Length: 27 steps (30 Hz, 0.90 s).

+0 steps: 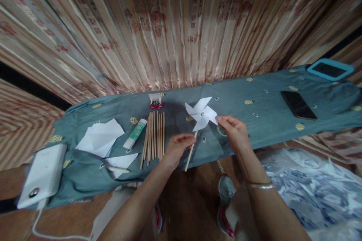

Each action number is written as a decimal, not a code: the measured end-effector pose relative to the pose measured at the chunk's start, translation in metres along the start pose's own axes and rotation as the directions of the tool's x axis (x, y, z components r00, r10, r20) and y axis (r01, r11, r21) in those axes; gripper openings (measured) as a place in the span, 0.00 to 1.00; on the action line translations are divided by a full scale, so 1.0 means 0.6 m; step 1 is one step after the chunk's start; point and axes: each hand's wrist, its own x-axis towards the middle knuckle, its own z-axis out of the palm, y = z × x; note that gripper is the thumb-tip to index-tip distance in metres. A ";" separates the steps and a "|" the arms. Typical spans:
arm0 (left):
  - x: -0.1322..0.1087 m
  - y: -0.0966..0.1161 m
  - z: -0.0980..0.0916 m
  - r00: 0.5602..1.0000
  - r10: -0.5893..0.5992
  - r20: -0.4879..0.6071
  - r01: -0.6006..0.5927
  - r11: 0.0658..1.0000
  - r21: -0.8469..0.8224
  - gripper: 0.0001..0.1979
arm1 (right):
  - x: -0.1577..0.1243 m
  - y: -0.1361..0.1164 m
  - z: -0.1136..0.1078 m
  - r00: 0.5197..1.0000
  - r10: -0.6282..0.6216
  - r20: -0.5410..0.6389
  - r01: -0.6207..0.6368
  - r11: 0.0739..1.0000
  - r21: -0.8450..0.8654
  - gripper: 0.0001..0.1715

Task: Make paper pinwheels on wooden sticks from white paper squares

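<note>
A white paper pinwheel [201, 113] with a metal pin at its centre is fixed to a thin wooden stick [191, 152]. My left hand [178, 148] is closed round the stick below the wheel. My right hand [233, 130] pinches the right blade of the pinwheel between thumb and fingers. Both hands hover just above a blue-grey cloth-covered board [263, 128]. Several more wooden sticks [154, 137] lie in a row just left of my left hand.
A glue stick [135, 133], white paper sheets [100, 138], scissors [114, 166] on a paper scrap and a small red box of pins [155, 101] lie at left. A white device [42, 175] sits far left. A black phone [298, 104] and blue-framed tablet [329, 69] lie at right.
</note>
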 end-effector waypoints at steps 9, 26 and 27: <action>-0.001 0.004 0.001 0.999 0.026 -0.023 -0.026 1.000 -0.003 0.12 | -0.008 0.004 0.004 0.995 0.070 0.066 -0.074 0.996 0.053 0.16; 0.003 0.000 0.002 0.997 0.038 -0.059 -0.040 0.999 -0.032 0.12 | -0.023 -0.003 0.015 0.966 0.156 0.207 -0.188 0.971 0.146 0.13; 0.003 0.000 0.003 0.997 0.040 -0.061 -0.042 0.999 -0.034 0.12 | -0.024 -0.003 0.015 0.964 0.163 0.212 -0.196 0.969 0.148 0.13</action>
